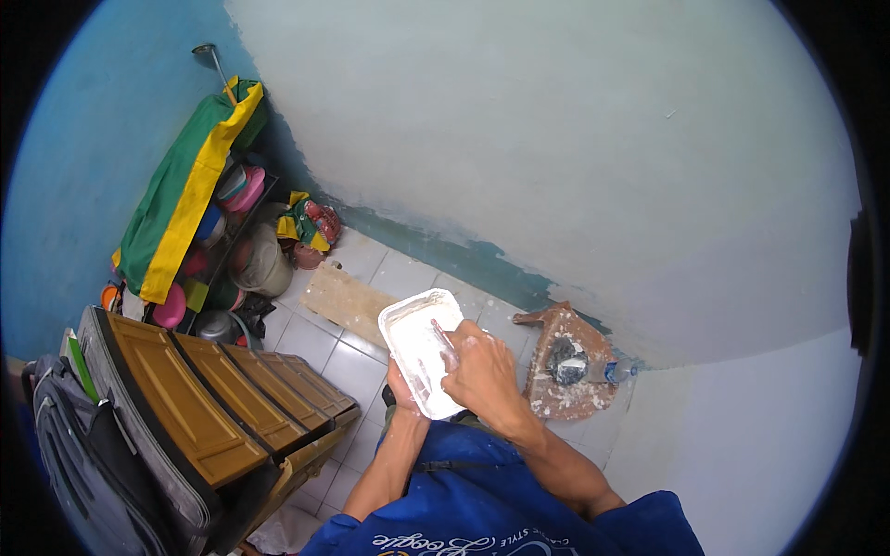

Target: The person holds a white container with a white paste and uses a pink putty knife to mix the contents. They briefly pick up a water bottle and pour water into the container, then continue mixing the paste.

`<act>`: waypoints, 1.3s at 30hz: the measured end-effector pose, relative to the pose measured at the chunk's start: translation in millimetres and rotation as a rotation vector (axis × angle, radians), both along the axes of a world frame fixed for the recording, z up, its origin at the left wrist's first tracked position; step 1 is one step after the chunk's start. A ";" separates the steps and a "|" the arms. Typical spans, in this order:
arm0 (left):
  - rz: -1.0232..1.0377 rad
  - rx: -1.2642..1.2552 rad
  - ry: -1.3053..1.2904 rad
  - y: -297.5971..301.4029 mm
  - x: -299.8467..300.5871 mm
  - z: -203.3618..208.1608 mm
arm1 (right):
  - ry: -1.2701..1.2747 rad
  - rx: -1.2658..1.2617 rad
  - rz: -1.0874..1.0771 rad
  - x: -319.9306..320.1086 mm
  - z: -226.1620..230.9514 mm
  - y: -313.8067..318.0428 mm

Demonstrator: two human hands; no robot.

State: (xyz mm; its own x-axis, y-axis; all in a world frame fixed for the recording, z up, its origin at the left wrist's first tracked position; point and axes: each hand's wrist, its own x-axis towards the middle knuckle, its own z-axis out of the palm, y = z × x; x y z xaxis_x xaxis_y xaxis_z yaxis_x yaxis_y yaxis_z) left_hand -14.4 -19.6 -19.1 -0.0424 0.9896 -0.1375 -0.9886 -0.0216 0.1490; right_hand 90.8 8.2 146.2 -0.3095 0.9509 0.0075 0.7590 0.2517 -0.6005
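Observation:
My left hand (401, 391) grips a white rectangular tray (400, 326) by its left and lower side, holding it in front of my blue shirt. Thick white paint or paste (428, 371) coats the inside of the tray. Over the tray's right side, my right hand (483, 369) is closed, with fingers bent. A slim, pinkish-brown thing (443, 341) extends from its fingers into the tray; its kind is too unclear to name. White smears mark the right hand.
A wooden-fronted drawer cabinet (222, 398) with bags (79, 445) stands at left, near a covered rack (176, 195). A board (348, 301) lies on the tiles. At right, a paint-spattered brown piece (570, 398) carries a dark bundle (567, 360) beside a plastic bottle (619, 371).

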 end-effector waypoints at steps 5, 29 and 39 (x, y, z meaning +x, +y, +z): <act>0.013 0.019 -0.027 0.4 4.6 22.6 | 0.125 -0.076 0.011 -9.4 5.5 3.2; 0.050 0.029 0.063 -7.7 1.5 23.0 | 0.260 -0.079 -0.044 -4.9 4.9 4.4; 0.069 0.036 0.093 -4.7 1.1 25.0 | 0.190 -0.096 -0.012 -15.0 8.9 -4.1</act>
State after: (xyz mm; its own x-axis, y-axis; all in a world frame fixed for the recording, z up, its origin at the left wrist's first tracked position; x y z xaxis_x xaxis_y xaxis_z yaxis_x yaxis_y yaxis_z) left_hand -13.3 -24.3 5.9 -0.1212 0.9881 -0.0945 -0.9666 -0.0958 0.2375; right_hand 75.8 4.0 155.2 -0.2999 0.9536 -0.0261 0.6326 0.1783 -0.7537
